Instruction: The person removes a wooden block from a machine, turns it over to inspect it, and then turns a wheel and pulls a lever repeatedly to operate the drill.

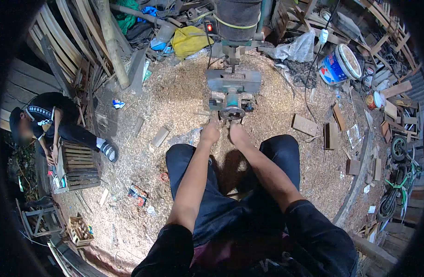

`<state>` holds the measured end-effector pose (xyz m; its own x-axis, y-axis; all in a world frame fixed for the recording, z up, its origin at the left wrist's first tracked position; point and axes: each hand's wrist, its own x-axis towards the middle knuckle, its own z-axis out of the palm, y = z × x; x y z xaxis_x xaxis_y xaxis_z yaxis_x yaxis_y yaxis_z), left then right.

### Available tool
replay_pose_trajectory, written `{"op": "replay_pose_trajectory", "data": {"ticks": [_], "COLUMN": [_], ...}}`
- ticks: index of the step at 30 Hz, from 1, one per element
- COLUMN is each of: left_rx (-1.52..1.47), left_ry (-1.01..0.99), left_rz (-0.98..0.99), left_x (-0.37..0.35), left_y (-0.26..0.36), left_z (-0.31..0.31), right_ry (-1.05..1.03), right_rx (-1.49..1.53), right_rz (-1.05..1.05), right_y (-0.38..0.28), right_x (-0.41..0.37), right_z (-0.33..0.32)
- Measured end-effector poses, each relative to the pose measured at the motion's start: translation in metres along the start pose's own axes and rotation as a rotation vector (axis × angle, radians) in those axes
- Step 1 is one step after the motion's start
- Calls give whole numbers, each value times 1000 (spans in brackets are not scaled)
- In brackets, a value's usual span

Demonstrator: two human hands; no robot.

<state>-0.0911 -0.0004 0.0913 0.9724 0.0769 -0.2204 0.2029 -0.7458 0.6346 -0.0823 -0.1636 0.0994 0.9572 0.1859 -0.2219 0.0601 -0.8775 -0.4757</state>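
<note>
Both arms reach forward to a floor-standing machine with a dark motor housing (237, 21) and a vertical tool bit (233, 68). Under the bit is a grey metal work table (244, 82) on a green mount. A round handwheel (232, 113) sits at the front of that mount. Just below the wheel's left side is my left hand (210, 134), fingers curled. My right hand (239, 135) is likewise curled, close by on the lower right of the wheel. Whatever the fingers grip is hidden behind the hands.
Wood shavings (175, 87) cover the floor. A person (50, 120) sits at the left beside a slatted wooden crate (80, 161). Wood blocks (304, 124) lie to the right, near a paint bucket (334, 67) and a green bicycle (399, 184). A cable (306, 87) hangs at right.
</note>
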Motion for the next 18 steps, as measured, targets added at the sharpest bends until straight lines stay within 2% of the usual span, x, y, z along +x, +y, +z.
{"op": "replay_pose_trajectory", "data": {"ticks": [2,5,9,13,17,18], "left_rx": [-1,-42,-15,14,-100,-95], "left_ry": [24,12,-23,-75,48,71], "left_rz": [77,79,55,65,105,133], "left_x": [-8,-11,0,3,3,3], "left_y": [3,16,5,9,15,20], "left_z": [-5,-20,3,2,0,-2], "right_ry": [24,-92,6,11,78,176], "right_rx": [5,5,16,41,20,52], "right_rz": [72,131,102,95,105,55], "right_y": [4,13,-3,23,31,27], "right_x": [-12,-14,-11,-16,-9,-7], "right_z": [-21,-36,-19,-32,-20,-26]}}
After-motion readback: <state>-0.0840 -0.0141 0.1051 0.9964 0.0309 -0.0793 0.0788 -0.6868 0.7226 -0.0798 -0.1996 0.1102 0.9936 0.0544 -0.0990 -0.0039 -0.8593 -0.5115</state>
